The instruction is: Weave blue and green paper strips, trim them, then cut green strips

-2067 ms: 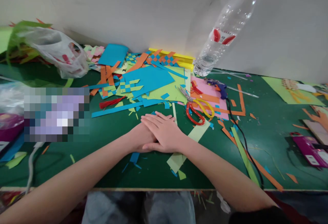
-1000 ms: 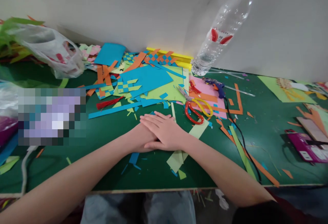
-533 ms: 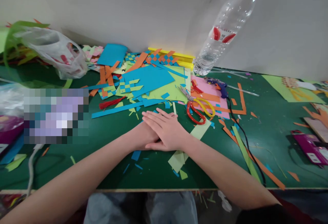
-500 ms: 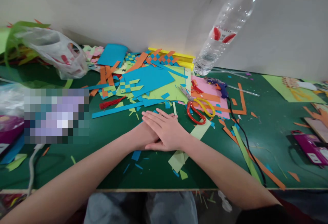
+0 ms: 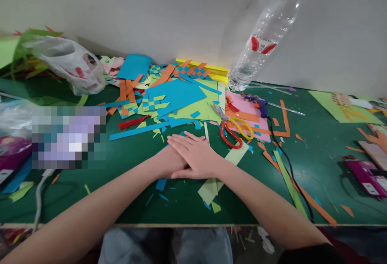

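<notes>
Right hand lies flat, grip wide and empty, over left hand on green table

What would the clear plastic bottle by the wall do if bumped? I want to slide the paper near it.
The bottle looks tall, narrow and nearly empty, so it is probably light and apt to tip. It seems to lean by the wall, so a nudge might send it sliding. Being round, it would likely roll across the table toward the scissors.
</notes>
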Demonstrator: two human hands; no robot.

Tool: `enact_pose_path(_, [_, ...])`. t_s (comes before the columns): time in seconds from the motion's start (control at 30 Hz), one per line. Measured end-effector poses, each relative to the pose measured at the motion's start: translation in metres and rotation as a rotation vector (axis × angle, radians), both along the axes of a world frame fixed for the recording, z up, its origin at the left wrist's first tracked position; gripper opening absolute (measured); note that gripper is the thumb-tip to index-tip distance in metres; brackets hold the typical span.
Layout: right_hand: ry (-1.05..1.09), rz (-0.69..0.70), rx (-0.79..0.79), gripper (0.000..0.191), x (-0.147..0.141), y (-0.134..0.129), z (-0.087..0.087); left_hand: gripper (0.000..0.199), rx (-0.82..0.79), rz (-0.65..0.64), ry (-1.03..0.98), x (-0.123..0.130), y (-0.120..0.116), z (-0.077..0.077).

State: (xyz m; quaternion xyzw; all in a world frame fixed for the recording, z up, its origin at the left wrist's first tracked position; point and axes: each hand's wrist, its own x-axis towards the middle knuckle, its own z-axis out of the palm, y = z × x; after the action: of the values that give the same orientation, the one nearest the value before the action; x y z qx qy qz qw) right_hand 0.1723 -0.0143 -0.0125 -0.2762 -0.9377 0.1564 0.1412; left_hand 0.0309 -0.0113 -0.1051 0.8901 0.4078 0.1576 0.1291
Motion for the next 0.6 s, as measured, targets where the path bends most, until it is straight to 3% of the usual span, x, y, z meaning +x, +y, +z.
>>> enact_pose_path(0.17, [-0.033, 0.004, 0.001, 0.086, 0.0, 0.0, 0.002, 0.085, 0.025, 0.015, -0.021, 0.009, 0.002, -0.01])
enact_pose_path(0.37, [-0.013, 0.001, 0.024, 0.087, 0.001, 0.001, -0.002, 0.086, 0.054, 0.193, -0.012, 0.09, 0.005, -0.019])
enact_pose_path(0.43, [-0.014, 0.0, 0.028, 0.088, 0.001, 0.0, -0.002, 0.087, 0.06, 0.246, -0.026, 0.101, 0.003, -0.017])
enact_pose_path(0.53, [-0.021, 0.007, 0.032, 0.091, 0.001, 0.0, -0.001, 0.08, 0.06, 0.223, -0.026, 0.074, 0.0, -0.002])
enact_pose_path(0.6, [-0.017, 0.015, 0.049, 0.092, 0.002, 0.0, -0.002, 0.075, 0.071, 0.084, -0.023, 0.038, -0.002, 0.017])
